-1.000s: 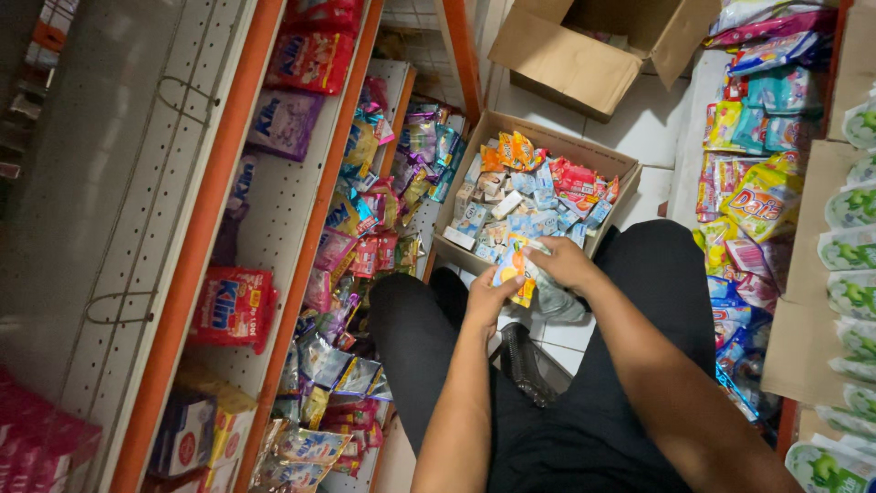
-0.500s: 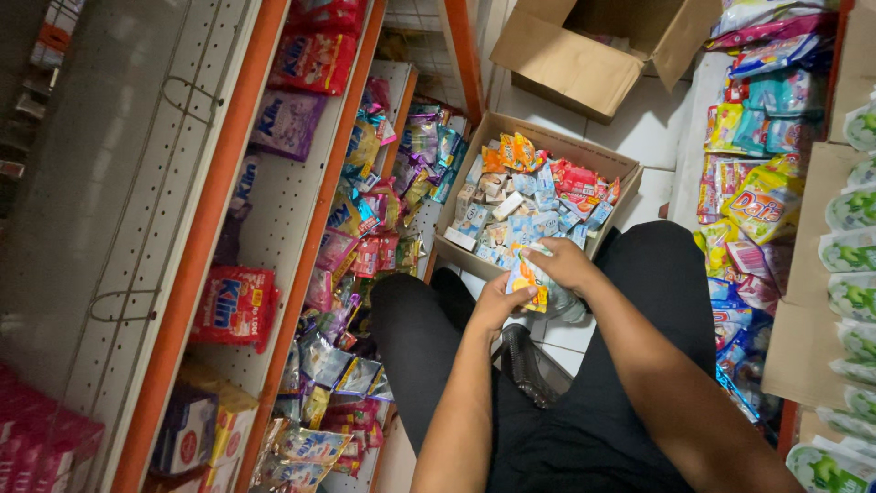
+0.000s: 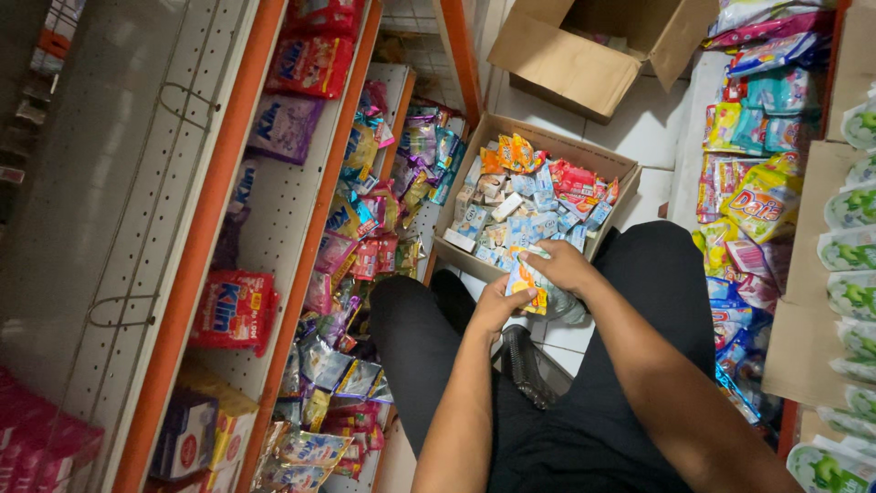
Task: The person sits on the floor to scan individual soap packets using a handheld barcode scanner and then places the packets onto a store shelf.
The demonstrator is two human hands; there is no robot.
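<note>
— Packets, who holds them?
— Both hands. The left hand pinches them from below, the right hand curls over the top.
— Where are they?
— Just in front of the cardboard box, over the person's lap.

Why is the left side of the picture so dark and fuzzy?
In the head view, light falls on the open box of sachets and the white floor tiles; the near shelf edge sits close to the camera, dim and soft. Both hands, left hand and right hand, look fairly sharp, holding a small packet.
</note>
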